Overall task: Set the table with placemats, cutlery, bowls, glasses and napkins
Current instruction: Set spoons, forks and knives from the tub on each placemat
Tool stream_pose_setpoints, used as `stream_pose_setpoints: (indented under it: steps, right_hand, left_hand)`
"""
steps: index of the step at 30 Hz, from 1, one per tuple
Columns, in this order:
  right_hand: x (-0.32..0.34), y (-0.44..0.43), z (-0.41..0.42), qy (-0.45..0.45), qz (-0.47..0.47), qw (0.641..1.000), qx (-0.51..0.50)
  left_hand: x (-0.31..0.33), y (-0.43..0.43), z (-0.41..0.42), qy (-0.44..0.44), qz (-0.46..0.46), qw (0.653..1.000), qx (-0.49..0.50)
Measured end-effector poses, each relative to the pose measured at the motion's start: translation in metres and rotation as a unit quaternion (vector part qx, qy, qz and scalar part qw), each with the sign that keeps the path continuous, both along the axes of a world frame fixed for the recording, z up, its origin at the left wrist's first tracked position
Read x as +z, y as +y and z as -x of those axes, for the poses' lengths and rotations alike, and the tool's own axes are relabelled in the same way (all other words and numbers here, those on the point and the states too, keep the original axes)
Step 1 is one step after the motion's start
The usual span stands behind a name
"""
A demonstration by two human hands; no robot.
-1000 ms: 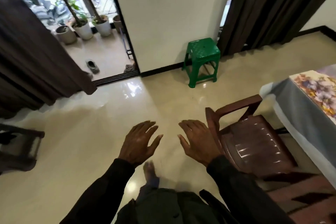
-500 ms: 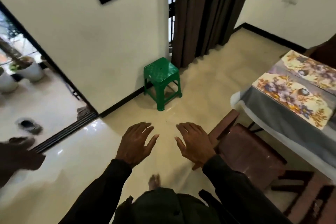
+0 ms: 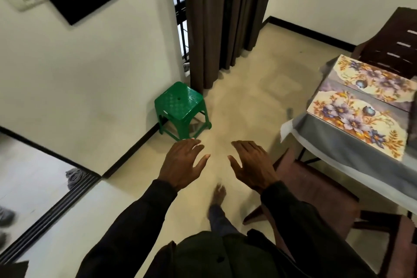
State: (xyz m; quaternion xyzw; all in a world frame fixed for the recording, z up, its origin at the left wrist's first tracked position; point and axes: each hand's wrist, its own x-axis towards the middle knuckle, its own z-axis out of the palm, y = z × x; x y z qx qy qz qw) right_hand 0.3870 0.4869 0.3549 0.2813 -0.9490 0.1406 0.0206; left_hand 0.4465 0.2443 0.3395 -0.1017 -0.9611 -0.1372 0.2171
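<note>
- Cream tiled floor (image 3: 237,101), pretty plain room.
- Left hand (image 3: 182,165) and right hand (image 3: 253,165) both hover palm-down over the floor, fingers spread and relaxed, holding nothing, with a gap between them.
- Brown chair (image 3: 316,187) sits just right of the right hand, by the grey-covered table (image 3: 338,149).
- Two flowery placemats (image 3: 358,124) lie side by side on that table.
- Green stool (image 3: 180,106) stands by the wall, beside a dark curtain (image 3: 225,18).

table (image 3: 338,149) (draped in grey) bears two floral placemats (image 3: 356,119) lying side by side.
</note>
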Motion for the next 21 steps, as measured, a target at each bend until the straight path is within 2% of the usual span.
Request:
stream_pose_setpoints:
  steps: [12, 15, 21]
  right_hand:
    - [-0.013, 0.012, 0.216, 0.01, 0.045, 0.995, -0.088]
    - [-0.013, 0.026, 0.267, 0.006, 0.052, 0.993, -0.109]
    - [-0.01, 0.058, 0.341, 0.015, 0.026, 0.986, -0.163]
  left_hand:
    - [0.016, -0.019, 0.235, -0.073, 0.013, 0.996, -0.049]
    - [0.011, -0.008, 0.299, -0.113, 0.008, 0.991, -0.073]
    - [0.003, 0.032, 0.416, -0.115, 0.01, 0.988, -0.104]
